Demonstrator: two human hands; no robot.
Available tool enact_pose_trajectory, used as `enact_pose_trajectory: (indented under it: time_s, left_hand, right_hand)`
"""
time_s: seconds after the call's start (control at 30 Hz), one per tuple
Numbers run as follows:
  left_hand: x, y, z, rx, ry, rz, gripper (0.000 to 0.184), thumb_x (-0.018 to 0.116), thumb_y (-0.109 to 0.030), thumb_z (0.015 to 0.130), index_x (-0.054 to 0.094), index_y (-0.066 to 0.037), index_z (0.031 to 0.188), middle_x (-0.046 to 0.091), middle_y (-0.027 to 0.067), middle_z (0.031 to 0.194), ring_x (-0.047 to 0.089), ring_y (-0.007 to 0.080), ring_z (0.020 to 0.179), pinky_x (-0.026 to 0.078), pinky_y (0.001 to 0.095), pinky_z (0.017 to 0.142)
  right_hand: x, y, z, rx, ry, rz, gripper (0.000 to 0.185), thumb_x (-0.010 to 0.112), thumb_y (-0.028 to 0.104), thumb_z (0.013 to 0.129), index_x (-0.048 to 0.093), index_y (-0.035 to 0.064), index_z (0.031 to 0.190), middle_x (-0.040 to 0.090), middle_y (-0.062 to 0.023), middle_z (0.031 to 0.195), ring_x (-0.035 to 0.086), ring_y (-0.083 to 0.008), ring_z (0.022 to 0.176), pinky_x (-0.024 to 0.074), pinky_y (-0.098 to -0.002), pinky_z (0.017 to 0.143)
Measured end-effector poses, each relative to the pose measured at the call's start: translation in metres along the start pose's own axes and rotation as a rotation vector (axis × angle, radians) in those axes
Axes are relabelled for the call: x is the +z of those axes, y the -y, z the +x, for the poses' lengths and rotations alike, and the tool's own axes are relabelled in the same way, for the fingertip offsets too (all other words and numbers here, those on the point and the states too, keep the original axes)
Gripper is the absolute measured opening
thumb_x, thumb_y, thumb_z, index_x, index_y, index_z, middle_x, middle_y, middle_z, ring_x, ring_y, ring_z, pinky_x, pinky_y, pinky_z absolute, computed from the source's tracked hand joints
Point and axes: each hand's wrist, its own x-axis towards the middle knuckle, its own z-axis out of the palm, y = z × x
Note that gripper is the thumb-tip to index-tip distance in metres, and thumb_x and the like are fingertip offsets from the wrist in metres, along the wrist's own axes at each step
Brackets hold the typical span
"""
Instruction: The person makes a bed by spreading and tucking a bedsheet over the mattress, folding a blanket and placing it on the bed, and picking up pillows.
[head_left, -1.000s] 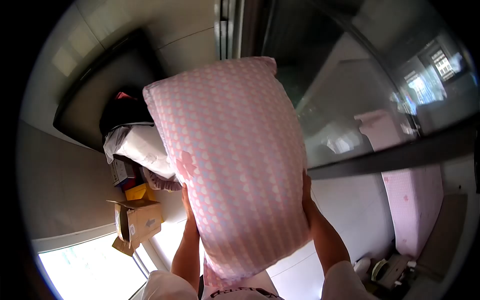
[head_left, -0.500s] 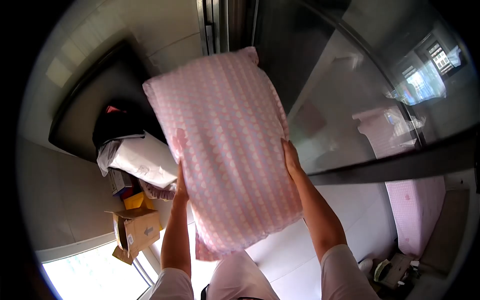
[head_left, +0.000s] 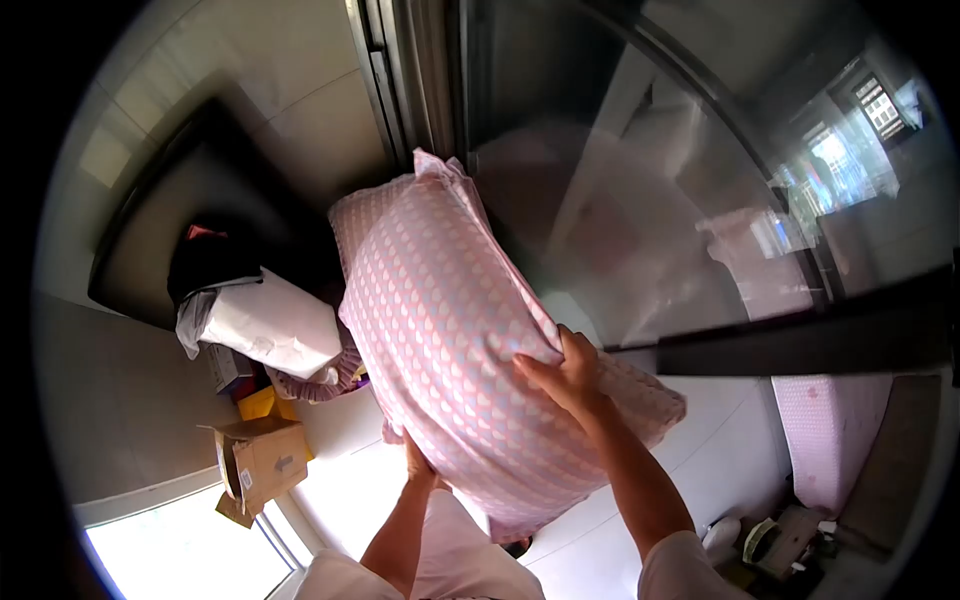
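Observation:
A plump pink pillow with rows of pale hearts hangs tilted in front of me, held off the floor. My right hand is closed on its right edge, thumb on the near face and fingers partly out of sight. Lower down, my left hand grips the left edge, its fingers mostly hidden by the fabric. One corner of the pillow points up, and another part sticks out to the right past my right wrist.
On the left are a black chair-like piece, a white bag and an open cardboard box. To the right stands a glass panel with a dark frame. A pink-covered bed or cushion lies beyond it.
The pillow has turned and tipped, its top dropping and its lower right swinging outward. My left hand has gone down and right along its edge; my right hand has lowered slightly.

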Motion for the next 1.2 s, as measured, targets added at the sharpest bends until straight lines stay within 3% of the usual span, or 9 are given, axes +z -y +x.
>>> enact_pose_trajectory:
  time_s: [0.07,0.23,0.37,0.5,0.77,0.9,1.0,1.1,1.2]
  left_hand:
    - [-0.018,0.039,-0.030,-0.125,0.081,-0.040,0.080,0.036,-0.068,0.080,0.021,-0.015,0.139,0.032,0.0063,0.138,0.031,0.0270,0.126,0.029,0.0404,0.103]
    - [-0.007,0.111,-0.114,-0.410,0.207,-0.111,0.078,0.032,-0.071,0.080,0.031,-0.016,0.134,0.038,0.0039,0.134,0.036,0.0250,0.123,0.028,0.0440,0.102]
    - [-0.055,0.173,-0.124,-0.825,0.090,0.366,0.084,0.035,-0.077,0.073,0.039,-0.014,0.129,0.049,0.0070,0.122,0.046,0.0252,0.111,0.032,0.0430,0.092]
    - [-0.048,0.182,-0.121,-0.597,0.107,0.988,0.064,0.047,-0.064,0.078,0.046,-0.012,0.115,0.055,0.0058,0.107,0.053,0.0200,0.095,0.037,0.0390,0.081]
    - [0.018,0.164,-0.150,-0.315,0.407,1.285,0.049,0.064,-0.049,0.075,0.055,-0.008,0.102,0.056,0.0077,0.099,0.054,0.0168,0.089,0.042,0.0325,0.077]
    - [0.007,0.168,-0.101,0.324,0.491,1.898,0.063,0.070,-0.044,0.068,0.052,-0.001,0.111,0.054,0.0180,0.103,0.053,0.0308,0.097,0.042,0.0378,0.087]
    - [0.044,0.138,-0.104,0.468,0.399,1.964,0.069,0.073,-0.040,0.062,0.050,0.000,0.113,0.048,0.0207,0.112,0.044,0.0343,0.109,0.039,0.0401,0.091]
    - [0.064,0.124,-0.043,0.640,0.546,2.326,0.087,0.076,-0.043,0.058,0.038,0.001,0.124,0.038,0.0196,0.127,0.035,0.0316,0.120,0.035,0.0432,0.095]
    - [0.088,0.113,0.039,0.753,0.837,2.624,0.100,0.078,-0.046,0.056,0.029,-0.001,0.131,0.030,0.0194,0.135,0.027,0.0310,0.127,0.032,0.0459,0.097]
  right_hand:
    - [-0.040,0.025,-0.037,-0.038,0.133,0.007,0.037,0.080,0.026,0.057,0.057,0.0025,0.074,0.056,-0.0148,0.067,0.054,-0.0285,0.061,0.0418,-0.0379,0.056]
    - [-0.141,0.041,-0.162,0.175,0.317,-0.124,0.040,0.078,0.032,0.058,0.058,0.0017,0.074,0.054,-0.0161,0.073,0.053,-0.0299,0.065,0.0424,-0.0389,0.060]
    - [-0.221,0.062,-0.241,0.248,0.357,-0.381,0.042,0.068,0.041,0.066,0.059,0.0006,0.061,0.057,-0.0190,0.059,0.058,-0.0330,0.059,0.0422,-0.0405,0.051]
    - [-0.277,0.074,-0.313,0.308,0.414,-0.578,0.036,0.067,0.035,0.070,0.058,0.0023,0.058,0.057,-0.0159,0.057,0.058,-0.0310,0.058,0.0420,-0.0392,0.053]
    - [-0.338,0.055,-0.473,0.278,-0.007,-0.634,0.024,0.070,0.021,0.068,0.054,0.0065,0.057,0.054,-0.0128,0.056,0.054,-0.0306,0.053,0.0400,-0.0407,0.051]
    - [-0.343,0.052,-0.546,0.407,-0.064,-0.675,0.027,0.069,0.022,0.069,0.051,0.0037,0.061,0.051,-0.0147,0.056,0.050,-0.0349,0.052,0.0370,-0.0426,0.051]
    - [-0.325,0.052,-0.591,0.566,-0.085,-0.800,0.027,0.066,0.026,0.073,0.053,0.0040,0.065,0.051,-0.0140,0.060,0.050,-0.0340,0.055,0.0371,-0.0427,0.054]
    - [-0.293,0.043,-0.629,0.753,-0.062,-0.920,0.027,0.063,0.029,0.080,0.057,0.0030,0.074,0.056,-0.0145,0.075,0.053,-0.0330,0.071,0.0394,-0.0422,0.062]
    - [-0.261,0.025,-0.657,0.768,-0.113,-0.972,0.027,0.065,0.026,0.079,0.057,0.0019,0.072,0.056,-0.0150,0.071,0.053,-0.0335,0.067,0.0401,-0.0416,0.062]
